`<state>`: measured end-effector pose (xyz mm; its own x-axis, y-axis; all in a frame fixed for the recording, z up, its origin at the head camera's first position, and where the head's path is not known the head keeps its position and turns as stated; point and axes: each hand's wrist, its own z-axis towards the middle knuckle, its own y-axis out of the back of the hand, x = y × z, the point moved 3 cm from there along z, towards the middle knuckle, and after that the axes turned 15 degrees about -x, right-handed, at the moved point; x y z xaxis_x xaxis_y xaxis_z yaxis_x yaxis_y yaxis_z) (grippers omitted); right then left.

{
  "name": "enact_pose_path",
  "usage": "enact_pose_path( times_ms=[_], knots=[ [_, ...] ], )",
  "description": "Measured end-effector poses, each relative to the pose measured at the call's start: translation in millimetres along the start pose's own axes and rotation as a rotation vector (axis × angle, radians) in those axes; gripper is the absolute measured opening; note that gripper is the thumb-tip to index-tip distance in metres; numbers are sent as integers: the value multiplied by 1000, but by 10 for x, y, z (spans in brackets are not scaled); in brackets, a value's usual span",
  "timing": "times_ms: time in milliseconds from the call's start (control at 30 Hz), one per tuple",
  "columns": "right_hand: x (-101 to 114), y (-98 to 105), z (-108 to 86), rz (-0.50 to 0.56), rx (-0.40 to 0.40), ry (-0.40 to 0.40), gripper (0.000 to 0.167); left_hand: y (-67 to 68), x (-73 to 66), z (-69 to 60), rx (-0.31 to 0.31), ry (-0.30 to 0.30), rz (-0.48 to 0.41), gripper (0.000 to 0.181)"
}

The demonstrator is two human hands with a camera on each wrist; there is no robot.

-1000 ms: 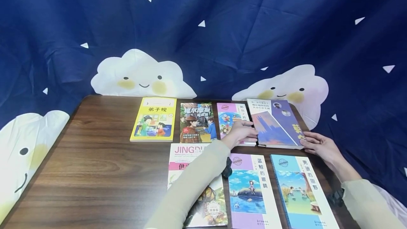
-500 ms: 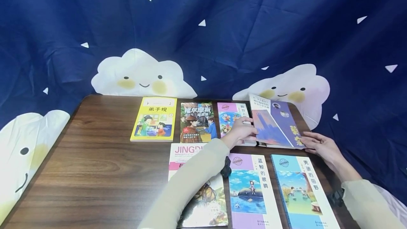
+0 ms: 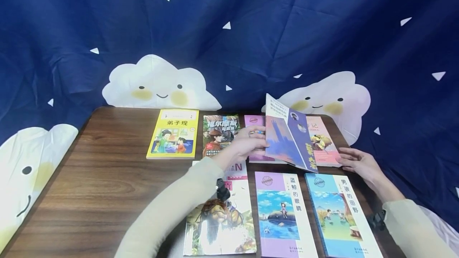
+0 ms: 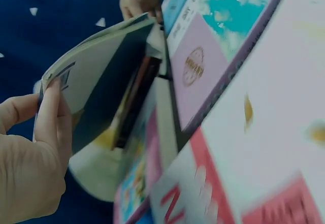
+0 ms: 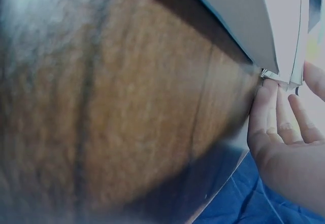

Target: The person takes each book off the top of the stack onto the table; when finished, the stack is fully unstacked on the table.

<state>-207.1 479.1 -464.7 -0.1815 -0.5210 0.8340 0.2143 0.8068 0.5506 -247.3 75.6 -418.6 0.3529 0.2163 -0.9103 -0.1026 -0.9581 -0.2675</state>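
Note:
My left hand (image 3: 246, 143) pinches the left edge of a purple-and-white book (image 3: 287, 140), which hangs tilted above the far row of books. In the left wrist view, the thumb and fingers (image 4: 51, 117) grip that edge, and the underside of the book (image 4: 96, 76) shows. A pink book (image 3: 324, 142) lies partly uncovered on the table to its right. At the pink book's lower right corner, the fingertips of my right hand (image 3: 362, 167) touch the edge. The raised book partly hides a lilac-covered book (image 3: 254, 121).
A yellow book (image 3: 175, 132) and a detective-picture book (image 3: 215, 142) lie along the far side of the brown table (image 3: 107, 178). Nearer lie a lion-cover book (image 3: 222, 226), a lilac book (image 3: 283, 218) and a blue book (image 3: 340, 214). A blue cloud-patterned cloth (image 3: 229, 63) hangs behind.
My left hand has lifted the purple-and-white book off the pink book and carried it left, tilting it. My right hand has stayed almost in place, now touching the pink book.

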Motion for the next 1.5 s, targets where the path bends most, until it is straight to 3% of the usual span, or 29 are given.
enact_pose_path(
  times_ms=[333, 467, 667, 900, 1133, 1267, 1367, 1500],
  knots=[
    [-8, 36, 24, -26, -20, 1, 76, 717, -330, -361, 68, -68, 71, 56],
    [-35, 18, 15, -16, -5, -15, 77, 1154, -415, -606, 54, -107, 115, 59],
    [-21, 10, -4, 18, 8, -16, 78, 1912, -508, -1032, 32, -175, 154, 54],
    [-9, 12, -12, 16, 2, 3, 78, 2689, -640, -1403, 127, -298, 82, 53],
    [-35, 10, 3, -19, -8, -11, 77, 3460, -803, -1571, 224, -439, 75, 62],
    [-37, 8, 1, -13, -9, -11, 76, 3871, -859, -1615, 236, -497, 52, 64],
    [-30, 6, 1, 1, -5, -1, 77, 4152, -890, -1627, 206, -484, 65, 64],
    [-27, 1, -2, 17, -1, 4, 77, 4502, -919, -1639, 96, -454, 110, 64]
  ],
)
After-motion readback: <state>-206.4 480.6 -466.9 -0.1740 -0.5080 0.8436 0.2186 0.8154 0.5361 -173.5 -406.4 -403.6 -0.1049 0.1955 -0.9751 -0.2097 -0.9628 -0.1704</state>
